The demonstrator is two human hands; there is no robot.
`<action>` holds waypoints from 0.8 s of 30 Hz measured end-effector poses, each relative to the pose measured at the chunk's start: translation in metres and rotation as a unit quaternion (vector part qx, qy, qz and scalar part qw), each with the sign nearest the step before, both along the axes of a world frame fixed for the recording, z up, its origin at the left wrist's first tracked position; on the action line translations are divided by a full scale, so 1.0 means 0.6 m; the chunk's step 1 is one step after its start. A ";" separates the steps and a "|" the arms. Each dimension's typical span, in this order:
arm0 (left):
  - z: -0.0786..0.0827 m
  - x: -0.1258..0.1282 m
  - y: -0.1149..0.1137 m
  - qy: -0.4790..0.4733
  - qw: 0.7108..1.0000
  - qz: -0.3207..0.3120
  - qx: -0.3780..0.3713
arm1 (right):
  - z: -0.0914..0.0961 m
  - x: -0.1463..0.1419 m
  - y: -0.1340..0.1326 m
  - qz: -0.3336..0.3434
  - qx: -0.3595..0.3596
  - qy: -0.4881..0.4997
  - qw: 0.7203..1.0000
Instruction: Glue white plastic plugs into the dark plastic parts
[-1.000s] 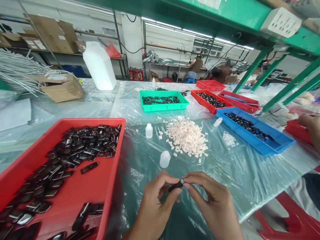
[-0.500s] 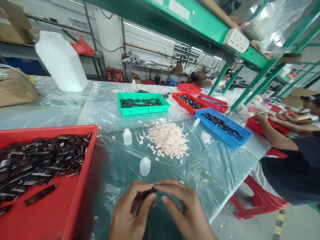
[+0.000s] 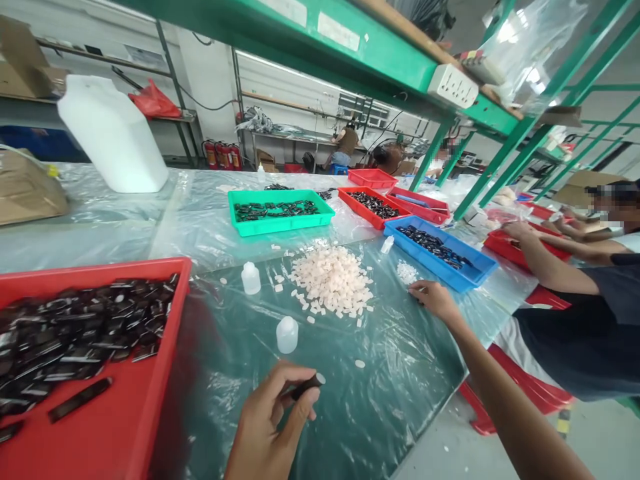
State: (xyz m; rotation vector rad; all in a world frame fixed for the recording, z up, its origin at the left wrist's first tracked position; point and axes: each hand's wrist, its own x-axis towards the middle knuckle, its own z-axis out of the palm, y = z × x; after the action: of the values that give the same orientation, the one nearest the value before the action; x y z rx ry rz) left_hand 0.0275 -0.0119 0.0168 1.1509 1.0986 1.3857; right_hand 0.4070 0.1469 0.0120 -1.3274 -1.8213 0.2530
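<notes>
While the left hand (image 3: 270, 427) pinches a small black part (image 3: 309, 386) between thumb and fingertips low over the plastic-covered table (image 3: 400, 373), the part's long axis slants up to the right, a pale cap at its upper end. Far out, the right hand (image 3: 434, 299) rests fingers curled near a small scatter of white bits (image 3: 406, 272); whether it grips anything cannot be told. Between the red tray (image 3: 150, 400) and the table's right edge lies open sheeting. No writing is legible.

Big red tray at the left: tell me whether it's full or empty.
Partly full. The red tray holds a heap of black parts at its far end, its near floor mostly bare.
</notes>
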 end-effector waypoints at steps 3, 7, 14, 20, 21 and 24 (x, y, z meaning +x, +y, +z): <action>0.006 0.001 -0.005 -0.003 1.000 -0.005 -0.008 | 0.002 -0.007 0.004 0.015 -0.030 -0.008 0.999; 0.007 0.000 -0.010 -0.006 1.000 -0.005 -0.013 | 0.014 -0.071 -0.041 0.011 -0.018 0.019 1.000; 0.002 -0.003 -0.013 -0.006 1.000 -0.029 -0.005 | 0.042 -0.320 -0.233 0.111 -0.019 0.073 0.991; -0.005 -0.009 -0.009 0.008 0.998 -0.060 0.013 | 0.041 -0.376 -0.258 0.102 -0.003 0.114 0.988; -0.005 -0.010 -0.010 0.009 0.998 -0.062 0.015 | 0.040 -0.375 -0.256 0.100 -0.002 0.116 0.988; -0.005 -0.010 -0.011 0.009 0.998 -0.067 0.015 | 0.037 -0.374 -0.254 0.098 0.002 0.115 0.988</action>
State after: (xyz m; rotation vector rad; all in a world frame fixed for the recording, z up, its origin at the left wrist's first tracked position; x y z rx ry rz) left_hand 0.0216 -0.0183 0.0138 1.2393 0.9971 1.2935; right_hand 0.1827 -0.0053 0.0345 -1.0687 -1.7530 0.4879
